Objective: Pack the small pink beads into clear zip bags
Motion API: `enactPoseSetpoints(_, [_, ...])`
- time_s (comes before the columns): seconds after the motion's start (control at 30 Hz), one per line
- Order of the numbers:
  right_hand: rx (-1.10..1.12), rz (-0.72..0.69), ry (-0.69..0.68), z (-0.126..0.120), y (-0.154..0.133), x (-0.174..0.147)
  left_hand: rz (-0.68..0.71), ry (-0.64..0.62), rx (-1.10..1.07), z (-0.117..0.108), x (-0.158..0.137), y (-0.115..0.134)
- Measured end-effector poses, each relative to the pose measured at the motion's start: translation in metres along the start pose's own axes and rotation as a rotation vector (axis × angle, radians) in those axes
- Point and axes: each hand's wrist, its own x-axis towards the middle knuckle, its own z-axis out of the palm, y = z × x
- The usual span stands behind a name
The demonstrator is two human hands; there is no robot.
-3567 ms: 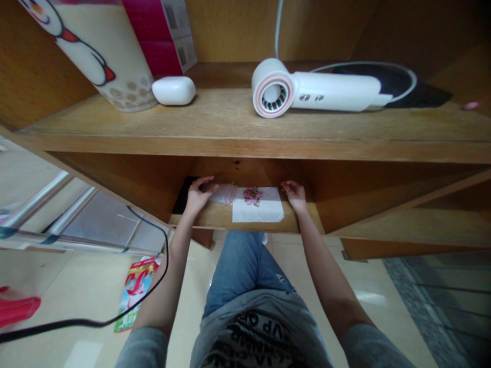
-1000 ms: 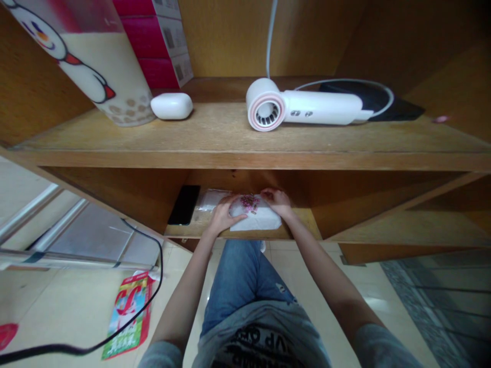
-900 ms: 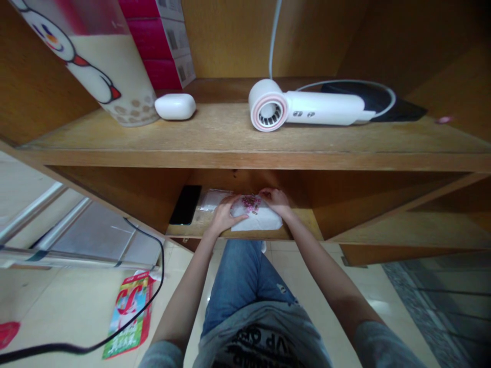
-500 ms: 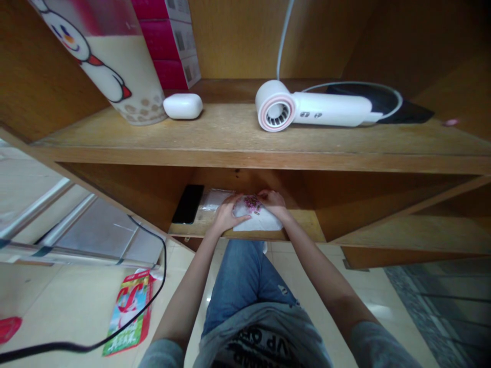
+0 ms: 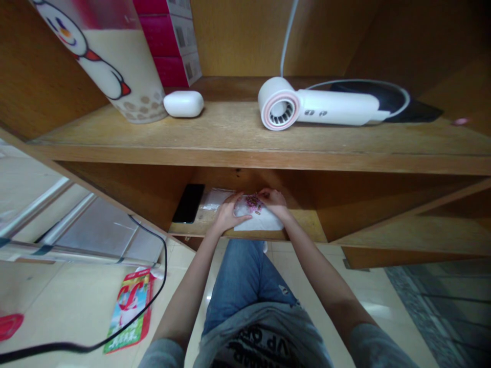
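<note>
On the lower shelf lies a white sheet (image 5: 264,222), paper or tissue by its look, with a small heap of pink and purple beads (image 5: 253,203) on it. My left hand (image 5: 229,213) rests along the sheet's left edge, thumb stretched out over it and fingers apart. At the heap's right side is my right hand (image 5: 273,201), its fingers bent and pressed together; what they pinch is too small to make out. A clear plastic bag (image 5: 217,198) lies just left of my left hand, and a black phone (image 5: 188,203) lies beyond it.
Above, the upper shelf (image 5: 230,138) holds a bubble tea cup (image 5: 126,76), pink boxes (image 5: 169,46), a white earbud case (image 5: 184,104) and a white handheld fan (image 5: 330,107) with a cable. A black cable (image 5: 164,266) hangs at the left, over a colourful packet (image 5: 130,312) on the floor.
The view has shifted very slightly. Both hands stay in nearly the same place at the sheet, and the beads look much the same.
</note>
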Motion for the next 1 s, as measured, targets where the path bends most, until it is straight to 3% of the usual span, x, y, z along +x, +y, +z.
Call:
enactPoseSetpoints(0.2, [0.273, -0.083, -0.09, 0.0, -0.014, -0.016, 0.019, 0.011, -0.027, 0.0, -0.001, -0.002])
enactPoseSetpoints(0.33, [0.322, -0.194, -0.159, 0.007, -0.021, -0.022, 0.037, 0.018, -0.049, 0.0, -0.001, -0.002])
enactPoseSetpoints(0.43, [0.326, -0.178, -0.137, 0.008, -0.02, -0.021, 0.058, 0.03, -0.053, 0.001, -0.001, -0.003])
enactPoseSetpoints(0.63, [0.151, -0.043, -0.058, -0.002, -0.007, -0.008, 0.079, 0.047, -0.042, 0.004, -0.002, -0.007])
enactPoseSetpoints(1.0, [-0.096, -0.083, -0.175, -0.009, -0.013, 0.017, 0.055, 0.04, -0.037, 0.002, -0.002, -0.004])
